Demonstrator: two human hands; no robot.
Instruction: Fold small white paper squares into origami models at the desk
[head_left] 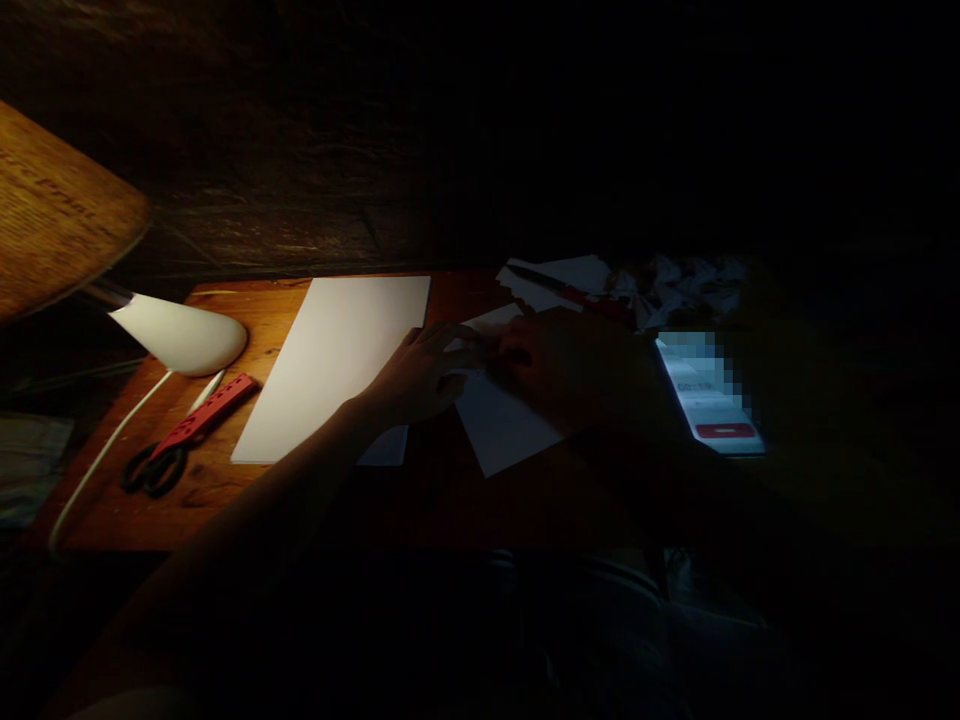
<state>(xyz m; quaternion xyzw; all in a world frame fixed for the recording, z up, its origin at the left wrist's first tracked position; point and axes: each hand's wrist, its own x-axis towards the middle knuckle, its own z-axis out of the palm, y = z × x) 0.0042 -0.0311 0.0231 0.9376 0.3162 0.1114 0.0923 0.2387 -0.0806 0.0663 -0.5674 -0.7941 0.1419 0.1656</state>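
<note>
A small white sheet of paper [504, 425] lies at an angle on the wooden table under both my hands. My left hand [424, 372] reaches across it from the left, fingers stretched out over its upper part and thumb apart. From the right, my right hand [559, 355] meets it with curled fingers closed at the paper; deep shadow hides much of this hand. The fingertips of both hands come close together at the sheet's upper part. Left of them is a stack of larger white paper [330, 365], partly beneath my left wrist.
Scissors [169, 465] with black handles and a red cover lie at left by a white lamp [187, 335] and its cord. Behind my right hand are a red-handled knife [544, 279], paper pieces [581, 270] and folded paper shapes [694, 285]. A lit phone [709, 400] is at right.
</note>
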